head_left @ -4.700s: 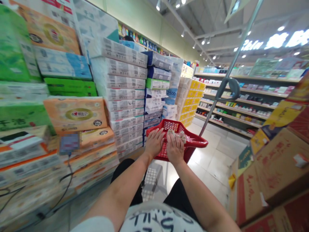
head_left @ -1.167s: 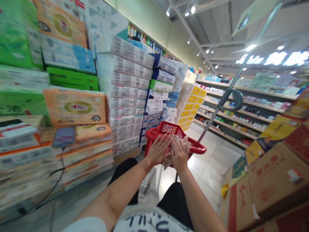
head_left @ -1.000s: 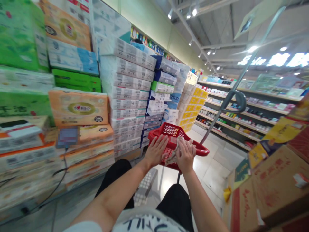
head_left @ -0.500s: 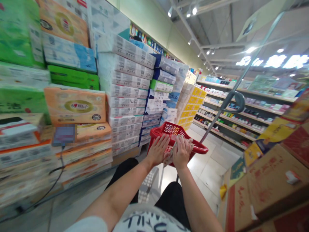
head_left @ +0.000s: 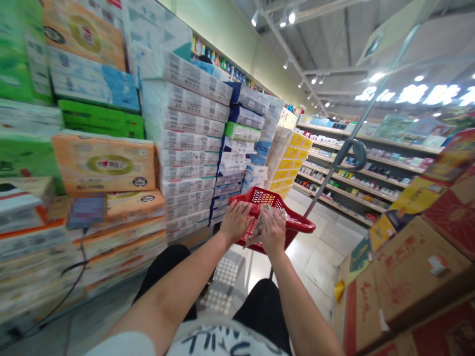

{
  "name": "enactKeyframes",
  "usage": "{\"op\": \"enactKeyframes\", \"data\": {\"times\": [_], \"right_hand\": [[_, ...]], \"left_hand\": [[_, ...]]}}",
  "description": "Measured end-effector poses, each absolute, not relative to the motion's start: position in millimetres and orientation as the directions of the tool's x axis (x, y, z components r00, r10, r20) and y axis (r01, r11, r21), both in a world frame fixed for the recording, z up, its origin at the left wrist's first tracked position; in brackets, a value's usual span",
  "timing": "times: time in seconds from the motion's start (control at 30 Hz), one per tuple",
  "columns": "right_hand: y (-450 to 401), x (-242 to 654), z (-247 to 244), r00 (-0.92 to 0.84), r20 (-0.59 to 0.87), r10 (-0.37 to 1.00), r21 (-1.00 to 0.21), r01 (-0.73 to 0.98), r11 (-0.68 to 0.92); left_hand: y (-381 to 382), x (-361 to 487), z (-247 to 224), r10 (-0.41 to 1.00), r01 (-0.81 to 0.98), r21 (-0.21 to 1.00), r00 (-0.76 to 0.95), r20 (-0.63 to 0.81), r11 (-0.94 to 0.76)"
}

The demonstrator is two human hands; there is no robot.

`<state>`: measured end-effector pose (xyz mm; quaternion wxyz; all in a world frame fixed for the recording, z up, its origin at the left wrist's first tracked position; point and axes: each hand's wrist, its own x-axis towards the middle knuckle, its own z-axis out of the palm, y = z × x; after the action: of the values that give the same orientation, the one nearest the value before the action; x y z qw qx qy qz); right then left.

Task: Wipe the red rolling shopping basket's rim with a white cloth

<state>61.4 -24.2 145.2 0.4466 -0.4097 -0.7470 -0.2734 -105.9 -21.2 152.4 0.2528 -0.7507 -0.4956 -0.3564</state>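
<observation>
A red plastic shopping cart [head_left: 302, 224] with a perforated basket is in front of my knees. My left hand [head_left: 236, 221] rests on the left part of its red handle, fingers bent over the bar. Under my right hand [head_left: 273, 228] is a crumpled beige cloth [head_left: 261, 222], pressed against the handle to the right of my left hand. The cloth hangs down a little below the bar. My right fingers are closed over it. A grey metal pole [head_left: 322, 190] rises behind the cart's right side.
Stacked tissue packs [head_left: 111, 165] line the left, with a cable hanging beside them. Cardboard boxes [head_left: 411, 267] stand at the right. Tiled floor [head_left: 315, 252] runs between them towards shelves [head_left: 349, 175] of small goods at the back.
My right hand and the cloth have shifted left along the handle, nearer my left hand. The surroundings have moved slightly left in view.
</observation>
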Motion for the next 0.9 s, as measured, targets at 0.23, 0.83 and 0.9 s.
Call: {"op": "enactKeyframes", "data": {"times": [0.23,0.83,0.9], "right_hand": [[-26.6,67.8,147.2,0.05,0.923,0.382,-0.2,0.91,0.364],[-37.0,102.1,193.5,0.185,0.964,0.189,-0.253,0.853,0.456],[-38.0,83.3,185.5,-0.01,0.963,0.269,-0.113,0.893,0.435]], "left_hand": [[-36.3,-125.4,149.9,0.542,0.925,-0.066,0.276,0.794,-0.374],[-40.6,-104.1,154.1,0.557,0.869,-0.068,0.372,0.742,-0.49],[-40.9,-103.3,154.0,0.549,0.863,-0.078,0.384,0.742,-0.499]]}}
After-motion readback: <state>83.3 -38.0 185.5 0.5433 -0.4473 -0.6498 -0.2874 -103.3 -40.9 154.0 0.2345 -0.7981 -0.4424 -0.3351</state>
